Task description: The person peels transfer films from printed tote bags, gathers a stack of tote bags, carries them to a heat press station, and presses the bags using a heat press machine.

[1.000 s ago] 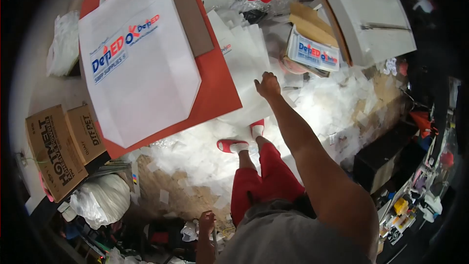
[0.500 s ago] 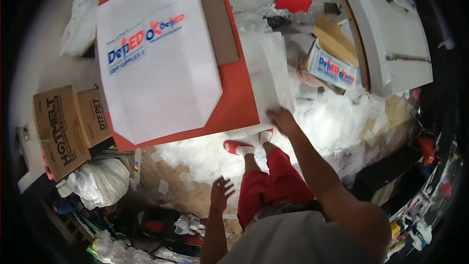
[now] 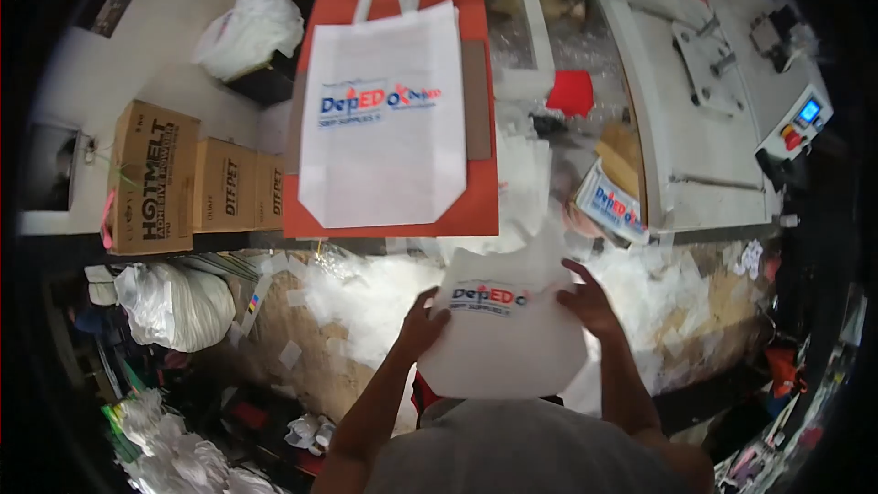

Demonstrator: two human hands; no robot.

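Note:
A white tote bag [image 3: 508, 348] with a blue and red "DepED" print hangs in front of my body, slightly blurred. On its left edge, my left hand [image 3: 422, 322] grips it. The opposite edge is held by my right hand [image 3: 588, 302]. Beyond my hands, another printed white tote bag [image 3: 384, 160] lies flat on a red-orange board [image 3: 482, 206], its handles pointing away from me. A brown panel [image 3: 476, 96] shows from beneath that bag. Loose white bags [image 3: 523, 174] lie to the right of the board.
At the right, a small open carton [image 3: 617, 142] holds printed transfers. A machine with a control box [image 3: 796, 123] stands farther right. Cardboard boxes [image 3: 155, 178] are on the left, with a bulging white sack [image 3: 174, 306] below. White scraps [image 3: 366, 297] litter the floor.
My right hand has come from beside the loose bags to in front of me. My left hand, earlier unoccupied, now holds the tote bag too. The view has tilted up.

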